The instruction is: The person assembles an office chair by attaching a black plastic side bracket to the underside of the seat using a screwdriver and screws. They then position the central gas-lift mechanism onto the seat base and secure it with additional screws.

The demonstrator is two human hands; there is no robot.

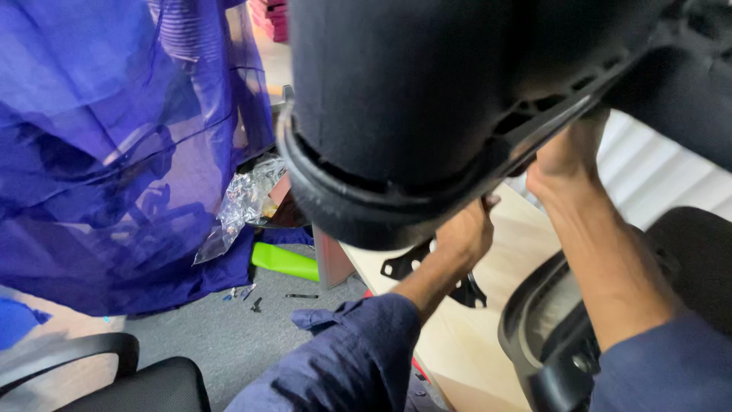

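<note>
A large black office-chair seat (pixel 404 99) with a plastic rim fills the upper middle, tilted up above a light wooden table (pixel 450 336). My left hand (pixel 465 233) reaches under its lower edge and grips the rim; its fingers are partly hidden. My right hand (pixel 568 156) holds the seat's frame further right, fingers tucked behind the plastic. A black metal bracket (pixel 408 263) lies on the table just below my left hand. Both arms wear dark blue sleeves.
Blue translucent cloth bags (pixel 114 152) pile up at the left with crumpled clear plastic (pixel 244 202). A green piece (pixel 284 262) and small screws and bits (pixel 248 294) lie on the grey carpet. Another chair back (pixel 564 336) sits lower right; a chair armrest (pixel 76 355) sits lower left.
</note>
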